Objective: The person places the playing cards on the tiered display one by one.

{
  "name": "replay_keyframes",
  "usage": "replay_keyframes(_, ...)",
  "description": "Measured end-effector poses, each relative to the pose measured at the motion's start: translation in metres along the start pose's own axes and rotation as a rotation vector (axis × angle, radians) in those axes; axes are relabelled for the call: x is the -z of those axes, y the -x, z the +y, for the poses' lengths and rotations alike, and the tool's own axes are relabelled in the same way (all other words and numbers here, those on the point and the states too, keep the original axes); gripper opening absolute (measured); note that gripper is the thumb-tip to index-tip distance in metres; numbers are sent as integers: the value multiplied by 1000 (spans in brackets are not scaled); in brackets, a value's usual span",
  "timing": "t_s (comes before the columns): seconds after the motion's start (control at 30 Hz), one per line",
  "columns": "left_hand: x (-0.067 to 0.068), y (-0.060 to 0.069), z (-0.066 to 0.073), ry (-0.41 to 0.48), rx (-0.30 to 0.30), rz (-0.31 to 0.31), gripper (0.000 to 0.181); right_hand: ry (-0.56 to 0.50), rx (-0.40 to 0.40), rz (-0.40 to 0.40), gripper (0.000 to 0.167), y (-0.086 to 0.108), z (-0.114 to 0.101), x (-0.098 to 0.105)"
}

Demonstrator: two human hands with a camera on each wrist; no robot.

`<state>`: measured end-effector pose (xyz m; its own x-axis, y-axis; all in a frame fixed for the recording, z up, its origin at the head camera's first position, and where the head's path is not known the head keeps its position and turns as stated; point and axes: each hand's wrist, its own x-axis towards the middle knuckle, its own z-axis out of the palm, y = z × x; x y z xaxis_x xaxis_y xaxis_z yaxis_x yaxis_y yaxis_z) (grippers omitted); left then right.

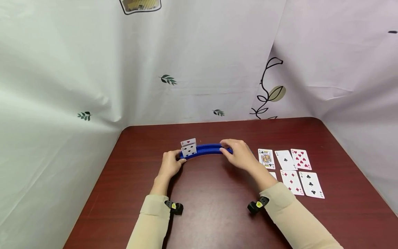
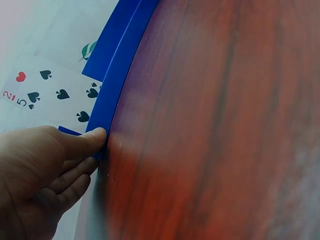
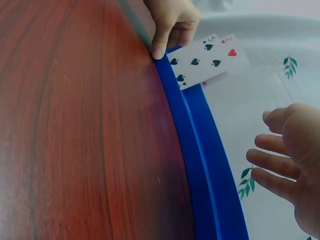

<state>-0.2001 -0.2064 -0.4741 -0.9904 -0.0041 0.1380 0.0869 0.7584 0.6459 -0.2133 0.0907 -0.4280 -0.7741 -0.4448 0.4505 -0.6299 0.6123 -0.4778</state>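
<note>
A blue curved card holder (image 1: 209,149) lies on the table, arching away from the person. At its left end my left hand (image 1: 169,164) pinches the rim between thumb and fingers. Two playing cards stand in the holder beside that hand: a five of spades (image 2: 62,94) in front and a two of hearts (image 2: 21,77) behind it, rising a little higher. My right hand (image 1: 238,155) hovers by the holder's right end, which it partly covers in the head view. In the right wrist view its fingers (image 3: 272,162) are spread, with nothing in them, apart from the holder.
Several face-up cards lie in two rows on the right, among them a king of clubs (image 1: 266,159), an ace of clubs (image 1: 286,160) and a three of clubs (image 1: 312,185). My right forearm partly hides one card (image 1: 273,175). A white curtain (image 1: 192,62) hangs behind the dark red table (image 1: 205,207).
</note>
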Motion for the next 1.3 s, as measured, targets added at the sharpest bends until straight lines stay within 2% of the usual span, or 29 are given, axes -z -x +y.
replay_keyframes(1.3,0,1,1,0,-21,8,41,13,-91,-2,24,29,31,21)
